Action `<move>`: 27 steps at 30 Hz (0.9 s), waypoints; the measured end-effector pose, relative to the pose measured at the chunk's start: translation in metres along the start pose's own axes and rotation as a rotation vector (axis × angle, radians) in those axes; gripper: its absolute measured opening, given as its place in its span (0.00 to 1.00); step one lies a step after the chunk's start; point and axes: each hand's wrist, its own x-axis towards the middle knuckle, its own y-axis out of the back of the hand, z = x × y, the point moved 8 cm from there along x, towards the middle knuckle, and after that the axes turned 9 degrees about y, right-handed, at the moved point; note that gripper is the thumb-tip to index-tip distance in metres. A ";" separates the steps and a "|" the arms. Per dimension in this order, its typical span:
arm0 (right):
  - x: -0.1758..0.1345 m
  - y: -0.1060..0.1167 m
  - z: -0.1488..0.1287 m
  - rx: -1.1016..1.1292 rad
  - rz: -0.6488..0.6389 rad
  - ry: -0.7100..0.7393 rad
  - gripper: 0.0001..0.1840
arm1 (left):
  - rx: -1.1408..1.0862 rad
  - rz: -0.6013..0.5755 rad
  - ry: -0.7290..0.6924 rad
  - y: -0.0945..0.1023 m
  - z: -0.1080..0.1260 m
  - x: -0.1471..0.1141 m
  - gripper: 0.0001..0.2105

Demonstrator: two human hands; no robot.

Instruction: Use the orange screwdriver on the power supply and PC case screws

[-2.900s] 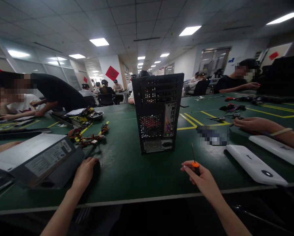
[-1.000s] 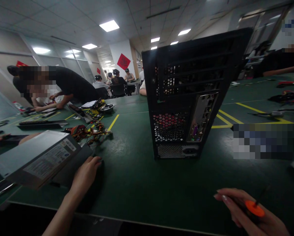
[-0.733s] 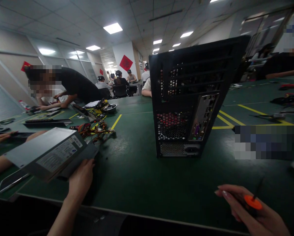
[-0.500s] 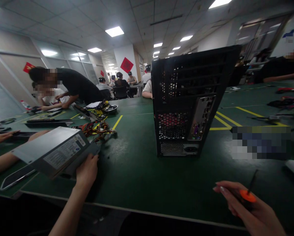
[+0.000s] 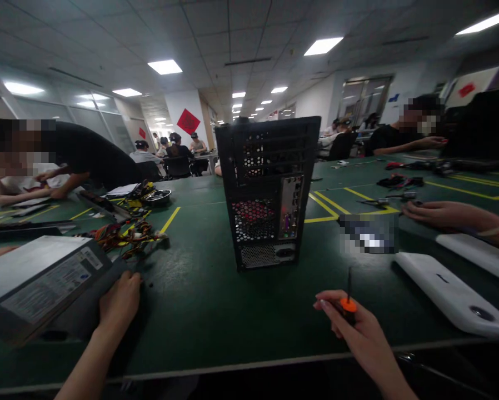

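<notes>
At the left, my left hand [image 5: 120, 303] is closed at the dark lower right end of a silver-grey power supply [image 5: 51, 286] with a printed label on its side; its fingertips are partly hidden. My right hand [image 5: 353, 328], near the table's front edge, is wrapped round a screwdriver [image 5: 348, 305] with an orange and black handle, its thin shaft pointing up. Between and beyond my hands a black computer case [image 5: 266, 191] stands upright, its back with vents and ports facing me. Neither hand touches the case.
Bundled coloured cables [image 5: 126, 233] and a metal bowl [image 5: 158, 197] lie at the left on the green table [image 5: 191, 322]. White devices [image 5: 449, 291] lie at the right. A co-worker's hand [image 5: 445, 214] reaches in there. Other people sit or lean around the table.
The view has turned to the right, bringing the white devices and a co-worker's hand into sight. The power supply sits lower and farther left in view. The screwdriver stays in my right hand.
</notes>
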 end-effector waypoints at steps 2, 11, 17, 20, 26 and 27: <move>0.000 0.000 -0.004 0.013 0.000 0.000 0.17 | -0.029 0.045 0.004 0.007 0.004 -0.003 0.18; 0.007 0.002 -0.003 0.138 0.032 0.006 0.17 | -0.383 0.075 -0.695 0.048 0.202 -0.111 0.13; 0.063 0.005 0.005 0.423 0.226 -0.038 0.28 | -0.674 -0.091 -0.731 0.046 0.254 -0.107 0.11; 0.091 -0.015 0.013 0.522 0.141 -0.137 0.23 | -0.705 -0.105 -0.713 0.041 0.249 -0.101 0.11; 0.112 -0.028 0.025 0.503 0.122 -0.126 0.15 | -0.689 0.029 -0.649 0.041 0.234 -0.090 0.10; 0.113 -0.030 0.025 0.501 0.112 -0.121 0.15 | -0.711 0.019 -0.648 0.041 0.234 -0.088 0.10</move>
